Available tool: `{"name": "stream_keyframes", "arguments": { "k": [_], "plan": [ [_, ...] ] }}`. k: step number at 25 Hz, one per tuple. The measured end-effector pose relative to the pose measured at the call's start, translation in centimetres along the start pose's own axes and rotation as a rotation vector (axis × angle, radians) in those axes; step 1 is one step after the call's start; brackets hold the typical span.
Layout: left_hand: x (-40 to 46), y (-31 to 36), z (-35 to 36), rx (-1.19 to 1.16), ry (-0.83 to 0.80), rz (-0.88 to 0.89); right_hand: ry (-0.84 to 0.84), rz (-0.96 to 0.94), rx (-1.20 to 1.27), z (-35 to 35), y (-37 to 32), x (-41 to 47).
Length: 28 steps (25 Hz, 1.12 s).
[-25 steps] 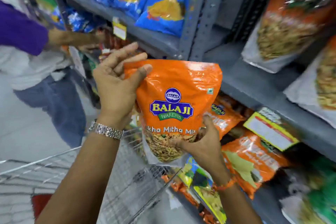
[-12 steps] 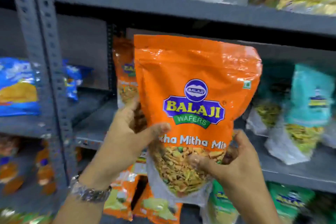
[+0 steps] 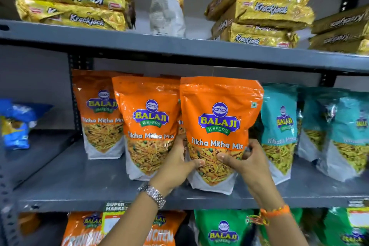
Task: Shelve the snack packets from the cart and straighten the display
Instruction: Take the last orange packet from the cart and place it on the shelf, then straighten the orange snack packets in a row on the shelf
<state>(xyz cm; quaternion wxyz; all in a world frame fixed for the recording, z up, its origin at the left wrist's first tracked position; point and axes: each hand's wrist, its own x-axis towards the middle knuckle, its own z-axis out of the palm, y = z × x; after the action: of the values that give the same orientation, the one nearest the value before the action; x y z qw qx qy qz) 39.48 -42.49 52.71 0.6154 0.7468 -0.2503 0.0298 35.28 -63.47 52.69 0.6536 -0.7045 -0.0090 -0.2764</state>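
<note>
Packet (image 3: 218, 132) now stands on shelf (image 3: 83, 183) | left hand (image 3: 175, 168), right hand (image 3: 245, 164) grip it | seemingly upright

Bright even light, glare on orange packet (image 3: 219, 118), blurred, bowed edges

I am looking into a grocery shop's snack aisle. Grey slotted-steel shelving (image 3: 179, 50) runs across the frame in tiers, each stocked with many copies of the same branded goods: gold Krackjack biscuit packs (image 3: 265, 9) stacked on top, orange Balaji Tikha Mitha Mix pouches (image 3: 147, 124) and teal Balaji pouches (image 3: 279, 126) standing face-out in the middle, green pouches (image 3: 221, 229) below. A shelf-edge label reading "Super Market" (image 3: 114, 206) hangs from the middle tier.
</note>
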Motion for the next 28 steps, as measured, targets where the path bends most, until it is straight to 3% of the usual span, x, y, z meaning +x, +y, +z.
{"name": "stream_keyframes", "arguments": {
  "k": [4,9,14,17,20,24,26,28],
  "plan": [
    [2.2,-0.8,2.1,0.1,0.12,-0.047,0.032,0.026,-0.05,-0.1,1.5,2.0],
    [3.1,-0.8,3.5,0.227,0.212,0.063,0.002,0.039,-0.062,-0.1,2.0,3.2],
    [-0.8,-1.3,0.8,0.268,0.238,0.154,0.227,-0.117,-0.398,1.1,1.6,-0.4],
    [-4.5,-2.1,-5.6,0.261,0.513,0.225,0.283,-0.298,-0.318,5.2,-0.1,-5.0],
    [-6.5,-3.4,-12.7,0.19,0.799,0.177,-0.003,-0.446,-0.129,12.7,-2.1,-9.2],
    [-5.4,-6.0,-20.8,0.042,0.975,-0.134,-0.631,-0.467,-0.43,23.3,-2.7,-9.9],
    [-4.2,-6.8,-23.8,-0.037,0.928,-0.257,-0.738,-0.333,-0.544,28.0,-1.6,-8.1],
    [-2.6,-7.3,-26.0,-0.067,0.876,-0.292,-0.716,-0.134,-0.581,31.7,-1.2,-6.1]
  ]
}}
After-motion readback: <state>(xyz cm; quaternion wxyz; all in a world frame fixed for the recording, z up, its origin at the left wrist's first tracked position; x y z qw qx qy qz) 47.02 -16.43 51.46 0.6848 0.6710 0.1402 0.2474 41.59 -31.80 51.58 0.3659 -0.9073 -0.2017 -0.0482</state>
